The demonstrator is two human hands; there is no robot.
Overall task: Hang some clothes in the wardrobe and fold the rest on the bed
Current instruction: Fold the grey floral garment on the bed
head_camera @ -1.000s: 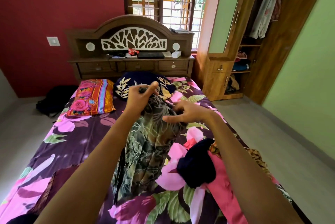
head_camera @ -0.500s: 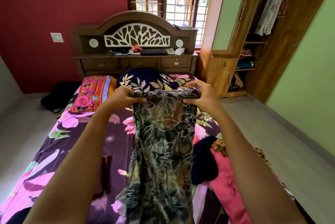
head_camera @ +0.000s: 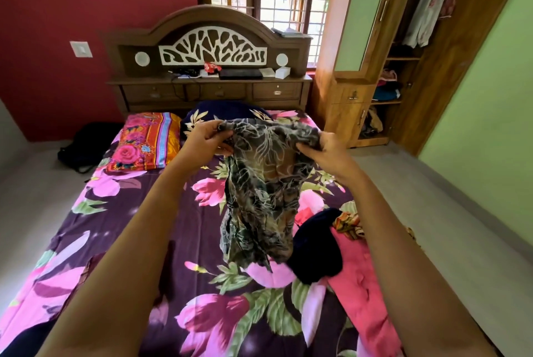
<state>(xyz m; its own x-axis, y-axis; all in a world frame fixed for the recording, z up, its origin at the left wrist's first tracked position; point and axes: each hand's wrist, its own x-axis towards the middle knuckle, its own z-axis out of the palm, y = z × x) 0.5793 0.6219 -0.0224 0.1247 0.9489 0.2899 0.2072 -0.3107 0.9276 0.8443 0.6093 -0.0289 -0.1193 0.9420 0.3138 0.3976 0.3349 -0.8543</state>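
Centre frame: leaf-print garment, top edge in the tight grip of left hand and right hand

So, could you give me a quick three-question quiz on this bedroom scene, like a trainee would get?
1. True or false: the left hand and the right hand both grip the leaf-print garment.
2. The navy garment on the bed lies: A) left of the held garment, B) right of it, C) in the left hand.
3. Fill in: the wardrobe already holds hanging ____.
Key: 1 true; 2 B; 3 clothes.
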